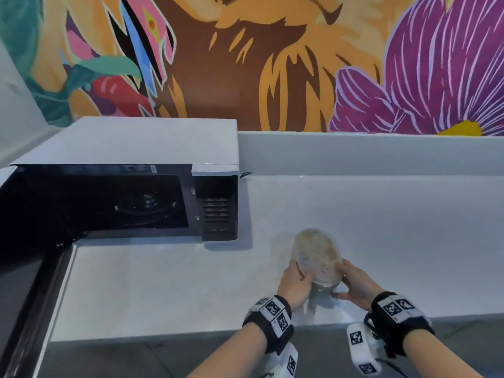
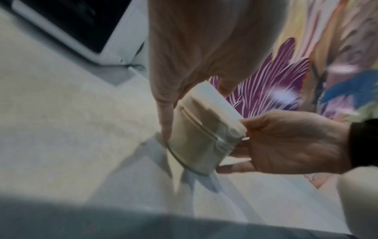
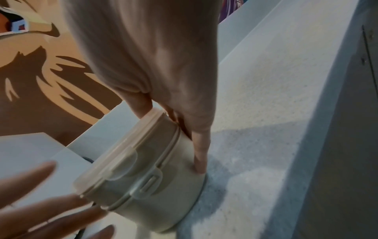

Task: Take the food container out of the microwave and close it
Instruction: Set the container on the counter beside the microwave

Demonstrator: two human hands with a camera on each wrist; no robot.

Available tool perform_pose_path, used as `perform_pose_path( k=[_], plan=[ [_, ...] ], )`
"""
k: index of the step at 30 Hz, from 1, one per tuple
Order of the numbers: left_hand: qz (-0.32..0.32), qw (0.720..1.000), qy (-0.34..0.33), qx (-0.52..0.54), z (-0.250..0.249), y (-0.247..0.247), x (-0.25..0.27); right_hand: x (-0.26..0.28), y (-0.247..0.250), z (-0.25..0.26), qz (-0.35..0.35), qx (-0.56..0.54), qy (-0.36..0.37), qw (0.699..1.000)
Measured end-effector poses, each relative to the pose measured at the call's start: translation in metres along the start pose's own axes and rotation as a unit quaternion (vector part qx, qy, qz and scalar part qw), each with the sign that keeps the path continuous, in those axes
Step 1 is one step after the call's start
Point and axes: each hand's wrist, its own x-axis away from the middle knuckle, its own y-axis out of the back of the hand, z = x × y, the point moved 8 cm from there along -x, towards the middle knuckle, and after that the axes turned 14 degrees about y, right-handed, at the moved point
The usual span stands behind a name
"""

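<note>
The food container is a round pale tub of food with a clip-on lid, and it sits tilted with the lid facing me, low over the white counter near its front edge. My left hand holds its left side, thumb at the lid rim. My right hand holds the right side, thumb on the lid and fingers under the base. In the left wrist view one finger of my left hand runs down the container. In the right wrist view the container shows a lid clip on its side.
The white microwave stands at the back left, its dark cavity showing only the turntable. Its door is swung out to the left. A raised ledge and a painted wall run behind the counter.
</note>
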Motion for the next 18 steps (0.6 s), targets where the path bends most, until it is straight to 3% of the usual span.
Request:
perform_pose_path(
  k=[3, 6, 8, 10, 13, 14, 16, 18],
  plan=[
    [-0.046, 0.992, -0.026, -0.114, -0.003, 0.040, 0.028, 0.001, 0.002, -0.004, -0.015, 0.035, 0.009, 0.999],
    [-0.191, 0.958, -0.137, -0.164, -0.015, 0.122, 0.087, 0.003, 0.001, -0.008, -0.025, 0.068, 0.024, 0.997],
    [-0.318, 0.914, -0.171, -0.185, -0.015, 0.190, 0.141, 0.005, 0.001, -0.013, -0.033, 0.067, 0.025, 0.997],
    [-0.459, 0.849, -0.161, -0.209, -0.004, 0.261, 0.196, 0.005, 0.003, -0.016, -0.048, 0.067, 0.031, 0.996],
    [-0.636, 0.718, -0.060, -0.277, 0.029, 0.353, 0.265, 0.003, 0.012, -0.006, -0.111, 0.183, 0.084, 0.973],
    [-0.663, 0.693, -0.002, -0.283, 0.045, 0.376, 0.281, 0.004, 0.010, 0.007, -0.134, 0.249, 0.117, 0.952],
    [-0.667, 0.688, 0.131, -0.253, 0.092, 0.413, 0.298, 0.012, -0.011, 0.038, -0.138, 0.336, 0.185, 0.913],
    [-0.618, 0.721, 0.244, -0.196, 0.135, 0.425, 0.306, 0.021, -0.042, 0.067, -0.113, 0.366, 0.249, 0.890]
  ],
)
